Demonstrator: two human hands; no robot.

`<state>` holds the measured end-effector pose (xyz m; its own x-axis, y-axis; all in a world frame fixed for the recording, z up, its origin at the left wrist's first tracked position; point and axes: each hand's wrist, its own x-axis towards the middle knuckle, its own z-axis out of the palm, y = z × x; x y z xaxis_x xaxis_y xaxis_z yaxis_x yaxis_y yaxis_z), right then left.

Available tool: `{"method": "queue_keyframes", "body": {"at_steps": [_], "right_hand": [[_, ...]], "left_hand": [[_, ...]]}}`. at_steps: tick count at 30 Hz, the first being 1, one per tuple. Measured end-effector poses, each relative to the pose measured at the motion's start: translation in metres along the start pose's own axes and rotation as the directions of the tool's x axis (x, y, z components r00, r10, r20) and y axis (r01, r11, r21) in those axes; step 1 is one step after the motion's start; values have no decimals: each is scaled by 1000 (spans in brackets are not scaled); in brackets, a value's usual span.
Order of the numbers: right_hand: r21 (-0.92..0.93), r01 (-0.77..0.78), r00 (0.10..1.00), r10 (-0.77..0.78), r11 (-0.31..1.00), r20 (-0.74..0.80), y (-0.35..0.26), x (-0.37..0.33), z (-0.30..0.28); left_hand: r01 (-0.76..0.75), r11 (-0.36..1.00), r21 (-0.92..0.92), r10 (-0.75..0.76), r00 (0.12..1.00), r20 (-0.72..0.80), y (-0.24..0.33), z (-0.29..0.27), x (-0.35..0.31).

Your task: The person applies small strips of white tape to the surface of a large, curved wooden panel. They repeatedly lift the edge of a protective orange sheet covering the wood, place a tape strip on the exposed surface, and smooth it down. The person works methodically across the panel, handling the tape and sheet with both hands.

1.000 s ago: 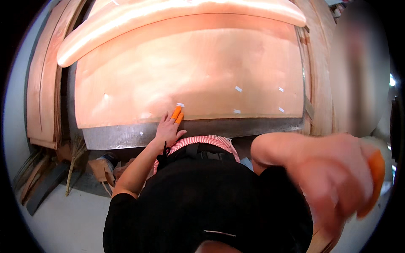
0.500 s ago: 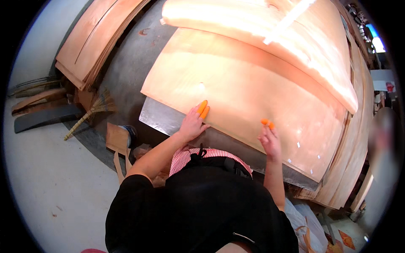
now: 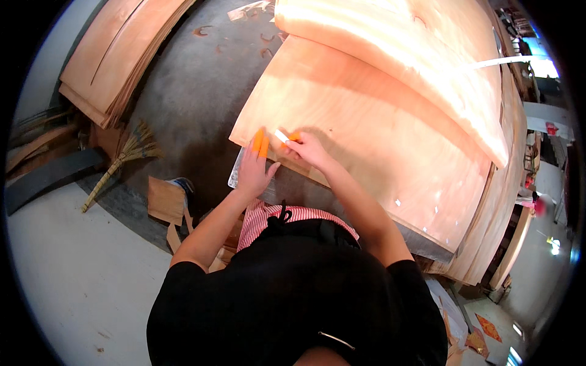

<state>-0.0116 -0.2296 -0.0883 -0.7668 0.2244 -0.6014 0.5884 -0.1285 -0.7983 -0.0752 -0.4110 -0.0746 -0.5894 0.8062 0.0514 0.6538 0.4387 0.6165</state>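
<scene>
A large thin sheet of tan wood veneer (image 3: 366, 128) lies in front of me, over a grey metal-topped surface (image 3: 299, 186) whose near edge shows. Along the sheet's near left edge my left hand (image 3: 251, 168) rests flat, fingers stretched out, with orange finger covers on some fingertips. Just to its right, above the sheet, my right hand (image 3: 307, 149) pinches a small white strip (image 3: 281, 136) between covered fingertips. What the strip is made of I cannot tell. Several small white pieces (image 3: 398, 202) lie on the veneer toward its near right corner.
A rolled-back veneer sheet (image 3: 390, 67) lies across the far side, brightly lit. Veneer stacks stand at the far left (image 3: 122, 61) and along the right (image 3: 497, 219). A straw broom (image 3: 119, 163) and a dark curved board (image 3: 55, 177) are on the left.
My right hand has moved left across the veneer to beside my left hand, and a white strip now shows in its fingers. The left hand stays at the sheet's near edge. The view has shifted.
</scene>
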Motion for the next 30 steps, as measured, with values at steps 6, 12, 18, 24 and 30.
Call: {"method": "queue_keyframes", "body": {"at_steps": [6,12,18,24,30], "right_hand": [[-296,-98,995,94,950,-25,2,29,13],[-909,122,988,-133,399,74,-31,30,16],[-900,-16,972,-203,436,-116,-35,17,-25],[-250,108,940,-181,962,-290,26,-90,-117],[119,-86,699,145,989,-701,146,-212,-218]], "left_hand": [[-96,990,107,80,987,142,0,7,20],[-124,971,205,93,984,153,5,5,22],[-140,937,320,59,966,250,12,11,25],[-178,910,375,25,926,378,22,-2,32],[-256,895,365,109,920,378,15,6,30]]}}
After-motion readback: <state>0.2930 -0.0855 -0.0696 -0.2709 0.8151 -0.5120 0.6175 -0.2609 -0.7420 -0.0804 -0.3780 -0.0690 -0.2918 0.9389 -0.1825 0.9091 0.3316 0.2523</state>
